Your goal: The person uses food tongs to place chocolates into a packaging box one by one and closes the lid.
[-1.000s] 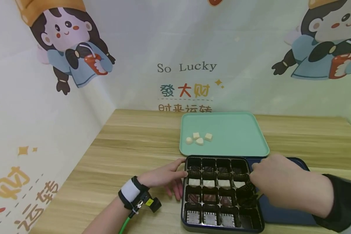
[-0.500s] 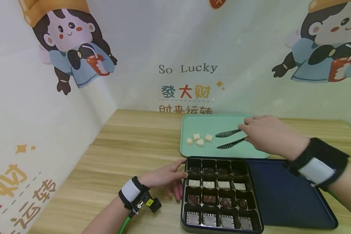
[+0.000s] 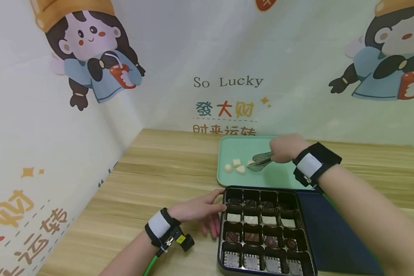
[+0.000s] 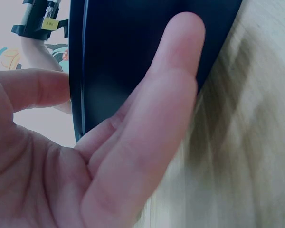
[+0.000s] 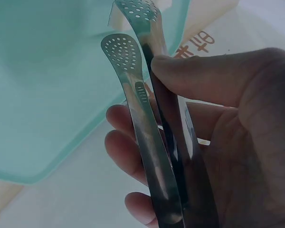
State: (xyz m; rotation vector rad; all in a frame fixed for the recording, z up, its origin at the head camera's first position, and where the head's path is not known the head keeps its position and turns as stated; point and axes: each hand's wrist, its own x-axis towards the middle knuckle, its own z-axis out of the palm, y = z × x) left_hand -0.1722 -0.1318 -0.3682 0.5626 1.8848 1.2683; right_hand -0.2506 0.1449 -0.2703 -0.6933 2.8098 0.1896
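My right hand [image 3: 287,148] grips metal tongs [image 5: 156,109], thumb on one arm and fingers on the other. Over the mint-green tray [image 3: 234,142], the perforated tips of the tongs [image 3: 260,161] stand a little apart at a white chocolate [image 3: 250,162], partly hidden by them. Several more white pieces [image 3: 240,169] lie just left. With straight fingers my left hand [image 3: 196,210] rests against the left side of a dark box [image 3: 222,245]; its thumb touches the rim. In the left wrist view the fingers lie along the dark side wall [image 4: 118,57].
The box is divided into compartments; dark chocolates [image 3: 271,241] and white ones [image 3: 251,220] fill several, and the front row shows ridged silvery bottoms [image 3: 252,262]. A navy tray or lid [image 3: 331,234] lies to its right, under my right forearm. A printed curtain [image 3: 172,57] hangs behind the table.
My right hand has moved with the tongs from the box's right side to the green tray, then left to the white pieces, the tips closing in. My left hand has stayed at the box.
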